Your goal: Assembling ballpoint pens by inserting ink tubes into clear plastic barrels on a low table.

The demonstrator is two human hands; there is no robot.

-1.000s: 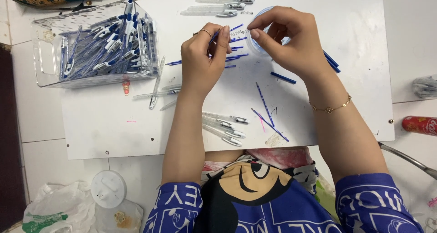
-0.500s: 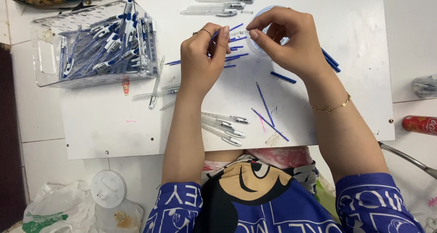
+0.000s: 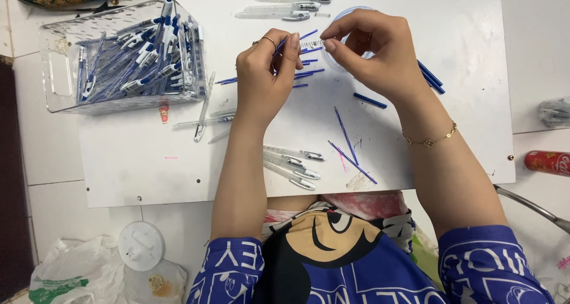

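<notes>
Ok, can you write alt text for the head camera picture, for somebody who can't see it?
Seen from above, a person's left hand holds a thin blue pen refill while the right hand pinches a small metal spring at its tip, over a white board. Loose refills and clear pen barrels lie around, with a clear plastic bin of pens at the left.

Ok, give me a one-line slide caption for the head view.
Left hand and right hand fit a small spring onto a blue pen refill above a white board.
</notes>
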